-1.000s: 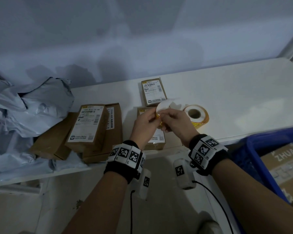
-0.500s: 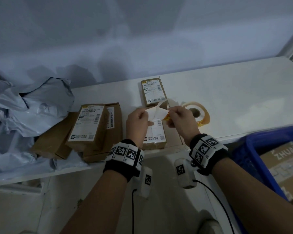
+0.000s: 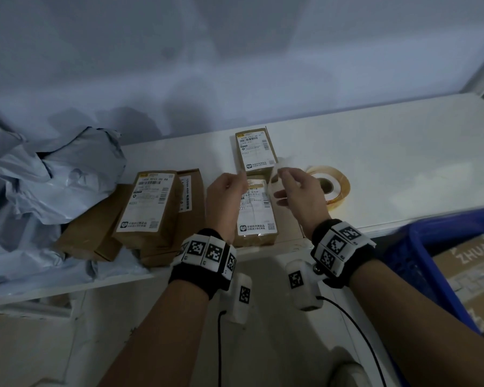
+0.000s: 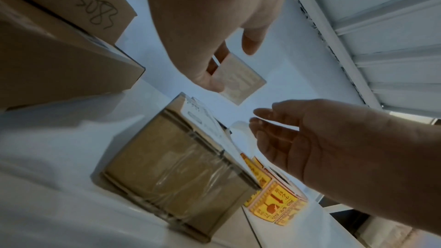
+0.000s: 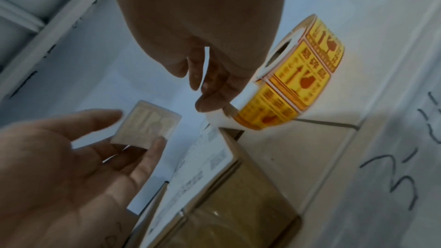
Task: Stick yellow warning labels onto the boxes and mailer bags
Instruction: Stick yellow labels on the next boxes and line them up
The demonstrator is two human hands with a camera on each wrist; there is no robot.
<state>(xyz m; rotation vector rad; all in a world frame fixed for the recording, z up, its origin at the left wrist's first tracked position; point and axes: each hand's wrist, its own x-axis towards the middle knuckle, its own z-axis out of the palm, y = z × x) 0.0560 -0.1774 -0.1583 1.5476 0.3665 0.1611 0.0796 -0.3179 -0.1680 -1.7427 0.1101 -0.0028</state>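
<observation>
My left hand (image 3: pixel 242 177) pinches a peeled yellow warning label (image 4: pixel 241 80) by one edge; only its pale back shows, also in the right wrist view (image 5: pixel 148 123). My right hand (image 3: pixel 281 174) pinches the white liner strip (image 5: pixel 222 120) that trails from the label roll (image 3: pixel 330 185). The roll lies on the white table (image 3: pixel 403 163), just right of my right hand. Both hands hover above a brown box (image 3: pixel 256 216) with a white shipping label. A second labelled box (image 3: pixel 253 152) lies just behind it.
A stack of brown boxes (image 3: pixel 151 205) sits left of my hands, with crumpled grey mailer bags (image 3: pixel 59 174) beyond it. A blue crate (image 3: pixel 419 255) holding a carton stands below the table's front edge at the right. A wall closes the back.
The hands were together on the roll's strip and have drawn apart. The label has come off the liner and stays in my left hand; the right hand keeps the liner.
</observation>
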